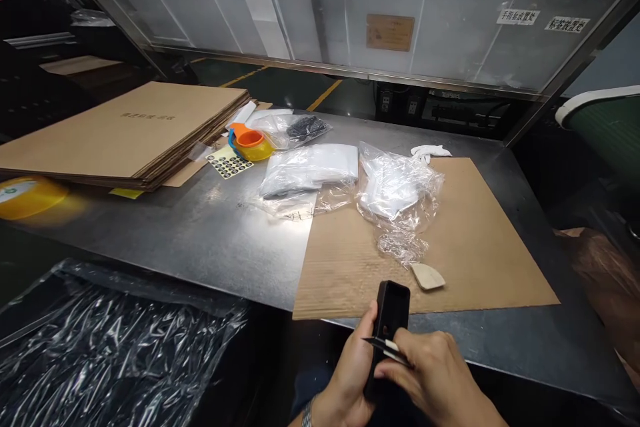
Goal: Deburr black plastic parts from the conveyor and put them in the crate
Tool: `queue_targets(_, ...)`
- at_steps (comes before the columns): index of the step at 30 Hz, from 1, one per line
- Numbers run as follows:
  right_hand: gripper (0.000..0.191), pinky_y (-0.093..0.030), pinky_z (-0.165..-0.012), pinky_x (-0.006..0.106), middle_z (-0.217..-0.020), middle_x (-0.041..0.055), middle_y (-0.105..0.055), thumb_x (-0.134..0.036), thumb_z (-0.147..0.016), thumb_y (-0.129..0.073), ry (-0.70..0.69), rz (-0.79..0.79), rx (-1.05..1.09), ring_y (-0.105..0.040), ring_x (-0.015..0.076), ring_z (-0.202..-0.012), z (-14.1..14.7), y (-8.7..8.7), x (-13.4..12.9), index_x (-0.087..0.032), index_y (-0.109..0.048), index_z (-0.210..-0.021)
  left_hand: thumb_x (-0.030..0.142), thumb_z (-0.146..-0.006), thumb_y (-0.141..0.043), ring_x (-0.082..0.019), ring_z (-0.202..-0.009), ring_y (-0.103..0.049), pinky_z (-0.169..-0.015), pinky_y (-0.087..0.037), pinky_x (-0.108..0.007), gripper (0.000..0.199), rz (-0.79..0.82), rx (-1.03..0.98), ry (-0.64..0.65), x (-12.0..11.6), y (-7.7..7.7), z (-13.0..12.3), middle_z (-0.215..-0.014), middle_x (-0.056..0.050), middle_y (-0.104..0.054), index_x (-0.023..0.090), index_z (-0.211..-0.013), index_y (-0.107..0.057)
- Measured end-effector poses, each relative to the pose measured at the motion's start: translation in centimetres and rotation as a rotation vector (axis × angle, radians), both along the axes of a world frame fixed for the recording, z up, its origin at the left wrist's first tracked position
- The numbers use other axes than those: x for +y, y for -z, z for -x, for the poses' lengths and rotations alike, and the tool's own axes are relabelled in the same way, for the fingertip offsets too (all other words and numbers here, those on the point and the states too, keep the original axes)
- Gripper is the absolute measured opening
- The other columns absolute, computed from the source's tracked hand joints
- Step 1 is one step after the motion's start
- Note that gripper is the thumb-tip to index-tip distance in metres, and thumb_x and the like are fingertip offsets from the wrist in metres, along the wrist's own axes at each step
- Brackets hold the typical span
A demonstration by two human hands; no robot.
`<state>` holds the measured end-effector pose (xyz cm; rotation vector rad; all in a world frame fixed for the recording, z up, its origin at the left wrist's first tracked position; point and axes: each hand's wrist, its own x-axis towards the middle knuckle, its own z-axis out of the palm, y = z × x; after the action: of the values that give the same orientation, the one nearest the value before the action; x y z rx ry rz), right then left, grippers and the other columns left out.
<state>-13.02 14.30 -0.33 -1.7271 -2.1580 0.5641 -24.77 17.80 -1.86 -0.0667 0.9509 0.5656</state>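
My left hand (350,373) is wrapped round a black, hollow, box-shaped part (394,303), held upright just off the table's front edge. My right hand (430,370) grips a small knife (387,345) with a dark pointed blade and a whitish section near the fingers. The blade lies across the front of the black part and points toward my left thumb; whether it touches the part I cannot tell. Beyond my hands, a beige wedge-shaped pad (427,276) rests on a flat cardboard sheet (480,240).
Clear plastic bags with white contents (393,187) lie behind the pad. A tape dispenser (250,142), a sticker sheet (229,163) and stacked cardboard (135,127) are on the metal table (225,233). Black plastic (115,347) covers something at lower left. A white glove (429,152) lies farther back.
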Motion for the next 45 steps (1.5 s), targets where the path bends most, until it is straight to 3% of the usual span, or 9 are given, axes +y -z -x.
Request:
queue_targets(5, 0.013, -0.031, -0.044, 0.022, -0.058, -0.0039, -0.062, -0.032, -0.080, -0.063, 0.139, -0.054, -0.015, -0.058, 0.0144, -0.047, -2.0, -0.1, 1.2, -0.021, -0.056, -0.081, 0.056, -0.082, -0.047, -0.016, -0.036, -0.054, -0.038, -0.040, -0.024, 0.048, -0.129, 0.008, 0.223, -0.9, 1.2, 0.2, -0.049, -0.005, -0.061, 0.011, -0.085, -0.064)
queue_targets(9, 0.028, -0.040, -0.055, 0.022, -0.078, -0.0002, -0.067, -0.026, -0.082, -0.060, 0.125, -0.012, 0.175, -0.061, 0.0135, -0.060, -3.4, -0.9, 2.3, -0.021, -0.055, -0.109, 0.058, -0.083, -0.041, -0.014, -0.039, -0.055, -0.037, -0.040, -0.021, 0.055, -0.193, -0.024, 0.301, -1.2, 1.8, 0.4, -0.050, -0.007, -0.059, 0.010, -0.075, -0.065)
queue_targets(11, 0.011, -0.038, -0.056, 0.021, -0.070, -0.0023, -0.063, -0.027, -0.086, -0.054, 0.068, 0.023, 0.272, -0.057, 0.0115, -0.059, -3.6, -1.3, 2.7, -0.021, -0.062, -0.090, 0.061, -0.081, -0.042, -0.014, -0.039, -0.055, -0.037, -0.040, -0.021, 0.058, -0.214, -0.040, 0.336, -1.2, 1.9, 0.6, -0.048, -0.007, -0.058, 0.009, -0.068, -0.064)
queue_targets(14, 0.035, -0.030, -0.050, 0.022, -0.053, -0.0054, -0.044, -0.032, -0.090, -0.047, 0.039, 0.085, 0.360, -0.040, 0.0084, -0.049, -3.7, -1.6, 3.3, -0.019, -0.052, -0.058, 0.061, -0.080, -0.044, -0.015, -0.040, -0.055, -0.038, -0.042, -0.021, 0.057, -0.223, -0.034, 0.357, -1.2, 2.0, 0.7, -0.048, -0.007, -0.057, 0.010, -0.067, -0.064)
queue_targets(20, 0.038, -0.023, -0.048, 0.023, -0.054, -0.0059, -0.029, -0.040, -0.088, -0.044, 0.180, 0.196, 0.572, -0.028, 0.0085, -0.051, -4.0, -0.4, 3.5, -0.019, -0.043, -0.056, 0.056, -0.084, -0.040, -0.014, -0.039, -0.055, -0.037, -0.040, -0.021, 0.055, -0.200, -0.024, 0.339, -0.9, 1.5, 0.6, -0.051, -0.008, -0.059, 0.009, -0.068, -0.064)
queue_targets(26, 0.028, -0.024, -0.049, 0.023, -0.054, -0.0090, -0.030, -0.040, -0.082, -0.054, 0.347, 0.338, 0.559, -0.030, 0.0088, -0.049, -2.9, 1.3, 0.4, -0.017, -0.054, -0.098, 0.056, -0.083, -0.044, -0.011, -0.044, -0.052, -0.044, -0.040, -0.019, 0.054, -0.195, 0.034, 0.028, -0.2, 0.3, 0.9, -0.052, -0.006, -0.060, 0.008, -0.068, -0.064)
queue_targets(34, 0.021, -0.026, -0.049, 0.021, -0.055, -0.0104, -0.034, -0.031, -0.074, -0.057, 0.390, 0.479, 0.790, -0.032, 0.0078, -0.049, 0.7, 3.4, -1.5, -0.019, -0.046, -0.086, 0.058, -0.075, -0.056, -0.020, -0.058, -0.063, -0.057, -0.050, -0.029, 0.047, -0.273, 0.278, -0.147, -0.8, 0.9, 0.3, -0.062, -0.007, -0.066, 0.011, -0.075, -0.063)
queue_targets(39, 0.024, -0.032, -0.048, 0.021, -0.052, -0.0105, -0.036, -0.039, -0.077, -0.056, 0.556, 0.313, 0.755, -0.036, 0.0086, -0.047, -1.0, 3.7, 0.7, -0.020, -0.044, -0.086, 0.065, -0.074, -0.051, -0.017, -0.045, -0.057, -0.045, -0.043, -0.025, 0.057, -0.304, 0.233, 0.090, -1.8, 2.2, 0.1, -0.052, -0.005, -0.063, 0.011, -0.087, -0.064)
queue_targets(45, 0.036, -0.033, -0.048, 0.022, -0.053, -0.0071, -0.039, -0.056, -0.081, -0.043, 0.666, 0.169, 0.539, -0.038, 0.0103, -0.047, -5.4, 4.1, 3.4, -0.021, -0.046, -0.078, 0.063, -0.086, -0.020, -0.014, -0.038, -0.055, -0.040, -0.040, -0.021, 0.075, -0.214, -0.014, 0.301, -1.3, 2.5, 0.3, -0.047, -0.011, -0.060, 0.007, -0.063, -0.064)
